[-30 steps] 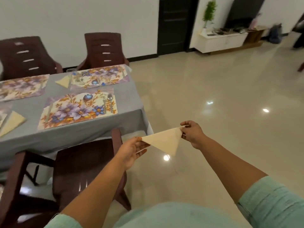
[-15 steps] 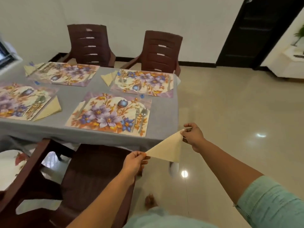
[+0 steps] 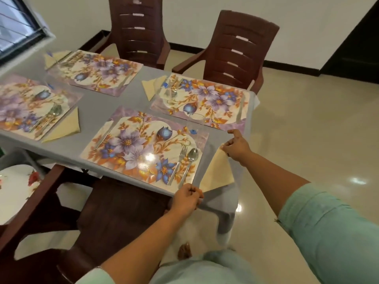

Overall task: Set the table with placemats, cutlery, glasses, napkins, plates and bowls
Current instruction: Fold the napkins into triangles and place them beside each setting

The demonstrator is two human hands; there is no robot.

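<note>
A cream napkin (image 3: 217, 173) folded into a triangle lies at the table's near right corner, beside the nearest floral placemat (image 3: 143, 148). My right hand (image 3: 235, 146) pinches its far corner; my left hand (image 3: 185, 198) pinches its near corner at the table edge. On that placemat a fork (image 3: 177, 165) and a spoon (image 3: 189, 162) lie at the right, a knife (image 3: 103, 136) at the left, and a clear glass (image 3: 194, 128) stands at the far right corner.
Grey tablecloth (image 3: 135, 99) carries three more floral placemats (image 3: 201, 101) with cutlery and cream napkins (image 3: 63, 128). Brown chairs stand behind the table (image 3: 235, 50) and right in front of me (image 3: 114, 218). White floral plates (image 3: 16, 189) sit at lower left.
I have stepped up to the table, and both hands have carried the napkin from mid-air over the floor down onto the table's near right corner.
</note>
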